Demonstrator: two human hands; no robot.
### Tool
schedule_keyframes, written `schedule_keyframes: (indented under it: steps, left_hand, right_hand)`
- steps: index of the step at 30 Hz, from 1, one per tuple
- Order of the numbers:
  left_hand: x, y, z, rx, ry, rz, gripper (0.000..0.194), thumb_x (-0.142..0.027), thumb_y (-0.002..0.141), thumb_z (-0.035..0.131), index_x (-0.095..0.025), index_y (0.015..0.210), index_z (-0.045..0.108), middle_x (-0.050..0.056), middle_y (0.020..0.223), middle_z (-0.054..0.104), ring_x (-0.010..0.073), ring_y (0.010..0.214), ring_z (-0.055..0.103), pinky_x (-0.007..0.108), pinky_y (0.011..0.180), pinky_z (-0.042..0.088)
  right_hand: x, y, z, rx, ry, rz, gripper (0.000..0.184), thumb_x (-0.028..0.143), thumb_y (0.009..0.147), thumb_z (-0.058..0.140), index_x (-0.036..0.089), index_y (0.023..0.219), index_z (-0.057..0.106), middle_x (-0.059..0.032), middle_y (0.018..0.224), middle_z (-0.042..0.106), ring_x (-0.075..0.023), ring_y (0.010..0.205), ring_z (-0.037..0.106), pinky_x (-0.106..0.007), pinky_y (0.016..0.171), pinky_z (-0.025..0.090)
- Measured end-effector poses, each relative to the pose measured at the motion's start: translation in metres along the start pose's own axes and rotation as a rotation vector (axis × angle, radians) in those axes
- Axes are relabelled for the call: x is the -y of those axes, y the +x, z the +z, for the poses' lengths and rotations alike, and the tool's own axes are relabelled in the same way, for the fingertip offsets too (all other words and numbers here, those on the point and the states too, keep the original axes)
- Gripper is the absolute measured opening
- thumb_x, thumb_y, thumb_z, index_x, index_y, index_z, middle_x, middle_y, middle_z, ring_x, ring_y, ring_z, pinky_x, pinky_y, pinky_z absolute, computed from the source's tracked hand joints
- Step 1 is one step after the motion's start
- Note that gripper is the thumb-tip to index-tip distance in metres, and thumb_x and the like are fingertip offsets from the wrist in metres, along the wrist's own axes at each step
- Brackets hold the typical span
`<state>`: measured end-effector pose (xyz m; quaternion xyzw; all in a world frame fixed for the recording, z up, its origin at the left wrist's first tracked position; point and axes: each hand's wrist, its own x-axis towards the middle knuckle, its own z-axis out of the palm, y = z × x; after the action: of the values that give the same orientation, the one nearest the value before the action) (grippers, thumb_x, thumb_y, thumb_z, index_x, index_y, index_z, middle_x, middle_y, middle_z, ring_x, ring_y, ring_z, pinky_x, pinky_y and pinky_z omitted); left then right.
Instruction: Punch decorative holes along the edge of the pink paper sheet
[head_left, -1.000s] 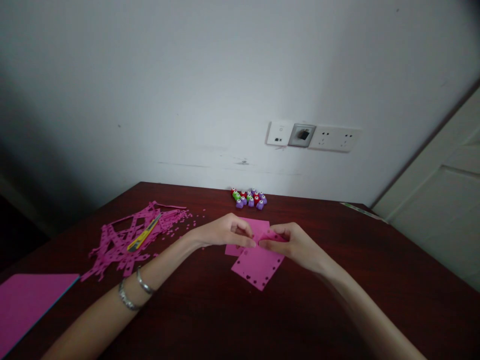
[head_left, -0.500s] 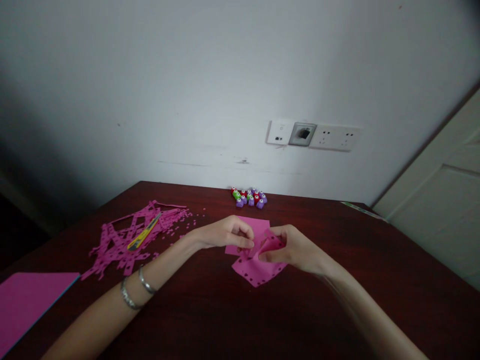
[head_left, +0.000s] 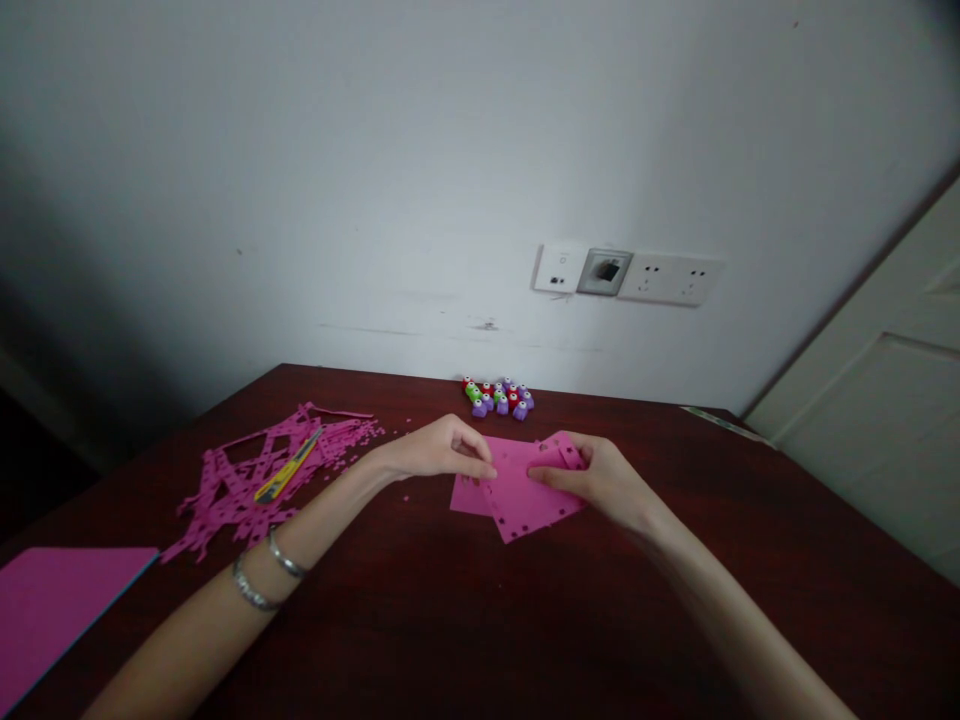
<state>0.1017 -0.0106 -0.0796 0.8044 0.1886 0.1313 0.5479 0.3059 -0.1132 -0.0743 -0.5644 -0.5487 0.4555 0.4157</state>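
Pink punched sheet (head_left: 527,497) farther forward, between hands (head_left: 450,448) (head_left: 609,482)

Dark red-brown table (head_left: 420,630), lower half of frame. Left: pile of pink paper strips (head_left: 225,492), yellow utility knife (head_left: 287,467) lying on top, tiny pink cutouts (head_left: 366,432) scattered at its right. Lower-left corner: larger pink sheet (head_left: 67,620), blue along one edge. Centre, near pale wall (head_left: 360,180): cluster of red, green, purple punches (head_left: 501,398). Right of centre, wall: socket plates (head_left: 670,278). Far right: white panelled door (head_left: 907,420).
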Motion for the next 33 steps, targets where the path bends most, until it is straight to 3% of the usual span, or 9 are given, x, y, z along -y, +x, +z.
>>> schedule_keyframes:
  steps: [5, 11, 17, 24, 33]
  left_hand:
    - [0.000, 0.001, 0.002, -0.103, -0.009, 0.036, 0.020, -0.033, 0.070, 0.066, -0.013, 0.074, 0.066, 0.001, 0.066, 0.062, 0.0083, 0.060, 0.052, 0.023, 0.060, 0.040]
    - [-0.005, 0.001, 0.010, 0.001, 0.047, 0.033, 0.024, -0.034, 0.068, 0.068, -0.013, 0.079, 0.067, 0.002, 0.070, 0.062, 0.0092, 0.062, 0.051, 0.023, 0.060, 0.039]
    - [-0.008, 0.002, 0.022, -0.014, 0.077, 0.068, 0.024, -0.036, 0.073, 0.063, -0.012, 0.073, 0.066, 0.001, 0.064, 0.059, 0.0078, 0.058, 0.047, 0.022, 0.057, 0.037]
    - [-0.006, 0.003, 0.022, -0.041, 0.015, 0.046, 0.022, -0.034, 0.072, 0.064, -0.013, 0.073, 0.067, 0.001, 0.066, 0.061, 0.0086, 0.061, 0.049, 0.022, 0.059, 0.038]
    - [-0.009, 0.000, 0.013, -0.051, 0.058, 0.010, 0.028, -0.038, 0.067, 0.068, -0.013, 0.079, 0.069, 0.006, 0.074, 0.066, 0.0116, 0.066, 0.055, 0.024, 0.062, 0.042]
  right_hand:
    - [0.001, -0.002, 0.000, 0.089, -0.070, -0.006, 0.030, 0.027, 0.059, 0.074, 0.017, 0.079, 0.054, 0.0006, 0.069, 0.061, -0.0112, 0.059, 0.057, -0.022, 0.050, 0.042]
    - [-0.003, -0.001, 0.006, 0.125, -0.117, -0.073, 0.023, 0.024, 0.061, 0.071, 0.016, 0.078, 0.057, -0.0014, 0.075, 0.064, -0.0127, 0.069, 0.059, -0.025, 0.061, 0.046]
    - [-0.001, -0.003, 0.013, 0.163, -0.144, -0.130, 0.020, 0.023, 0.063, 0.071, 0.016, 0.080, 0.062, -0.0016, 0.076, 0.065, -0.0138, 0.072, 0.059, -0.027, 0.067, 0.046]
    - [0.001, -0.006, 0.012, 0.207, -0.186, -0.145, 0.016, 0.024, 0.067, 0.068, 0.016, 0.081, 0.064, -0.0025, 0.082, 0.067, -0.0137, 0.073, 0.059, -0.027, 0.067, 0.046]
    - [0.001, -0.002, 0.010, 0.077, -0.179, -0.066, 0.020, 0.021, 0.061, 0.071, 0.015, 0.079, 0.062, -0.0028, 0.075, 0.067, -0.0157, 0.071, 0.062, -0.028, 0.064, 0.048]
